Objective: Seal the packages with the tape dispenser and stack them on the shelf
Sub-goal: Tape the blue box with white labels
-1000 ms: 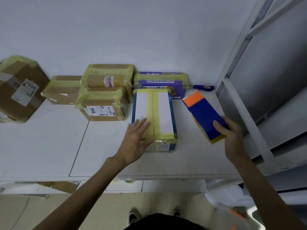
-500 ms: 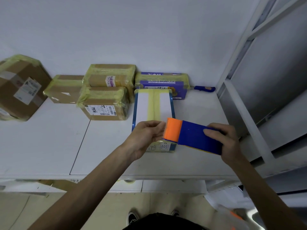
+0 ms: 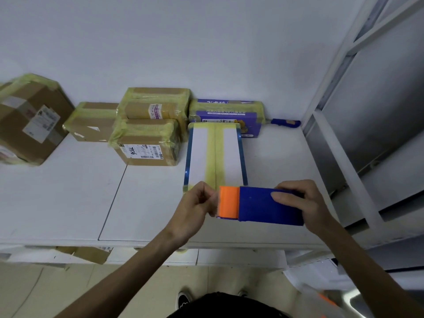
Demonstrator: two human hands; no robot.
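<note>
Since tape must come out, left hand (image 3: 195, 207): pinches the orange end of the tape dispenser (image 3: 263, 206), at the near edge of the white box (image 3: 199, 157).
Right hand (image 3: 298, 203): grips its blue body to keep it steady.
White box: one, taped on top.
Purple box (image 3: 229, 115): one, just behind it.
Brown boxes (image 3: 144, 152): four, left of it.

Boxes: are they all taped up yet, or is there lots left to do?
Mostly taped: the brown boxes at the back wear yellow tape, and the white box has a strip down its top. Right now the right hand grips the tape dispenser while the left hand pinches its orange end. Probably left: more tape, then stacking.
</note>
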